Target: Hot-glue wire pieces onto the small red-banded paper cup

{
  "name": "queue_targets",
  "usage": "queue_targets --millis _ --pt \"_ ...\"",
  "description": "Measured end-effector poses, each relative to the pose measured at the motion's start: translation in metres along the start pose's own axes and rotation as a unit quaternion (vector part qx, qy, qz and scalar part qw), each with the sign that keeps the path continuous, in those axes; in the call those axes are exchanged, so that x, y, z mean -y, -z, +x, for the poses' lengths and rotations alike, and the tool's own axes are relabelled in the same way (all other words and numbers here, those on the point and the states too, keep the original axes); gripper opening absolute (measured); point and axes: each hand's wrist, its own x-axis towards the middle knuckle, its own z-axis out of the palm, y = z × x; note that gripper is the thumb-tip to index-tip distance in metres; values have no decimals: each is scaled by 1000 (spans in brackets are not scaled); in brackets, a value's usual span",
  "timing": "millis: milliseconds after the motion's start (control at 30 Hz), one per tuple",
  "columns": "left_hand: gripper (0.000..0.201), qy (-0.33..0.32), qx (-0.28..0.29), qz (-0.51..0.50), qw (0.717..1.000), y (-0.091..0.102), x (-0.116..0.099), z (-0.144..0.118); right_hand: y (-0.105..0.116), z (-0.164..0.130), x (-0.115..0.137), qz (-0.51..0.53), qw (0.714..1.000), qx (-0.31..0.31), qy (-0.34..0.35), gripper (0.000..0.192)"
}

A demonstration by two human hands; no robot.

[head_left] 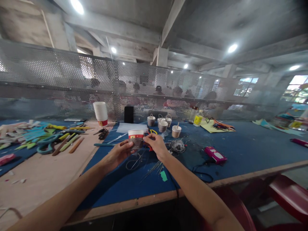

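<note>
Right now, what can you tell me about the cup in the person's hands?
The paper cup is white at the rim with a red band below it, and something grey-brown covers its lower part. It stands upright, held just above the blue table. The left hand grips its lower side, and the right hand pinches it near the band. It looks like thin paper. What is inside cannot be seen.

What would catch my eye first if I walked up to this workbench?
Probably the paper cup held up over the blue table at centre, the left hand gripping its side and the right hand pinching at its rim. Behind it stands a cluster of small cups with loop handles, and far left lies a bright scatter of coloured sticks and strips. A perforated metal screen closes off the back.
</note>
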Motion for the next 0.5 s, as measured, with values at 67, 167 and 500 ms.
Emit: queue_targets --millis 67,167,500 --pt "28 5 6 0 1000 -3 -2 -2 0 0 -1 -4 1000 -1 2 26" --pt "31 9 13 -5 1000 -3 -2 -2 0 -2 -2 -5 1000 -1 9 29" --pt "35 -25 -29 2 999 4 1 7 -3 -12 14 -95 992 22 84 26"
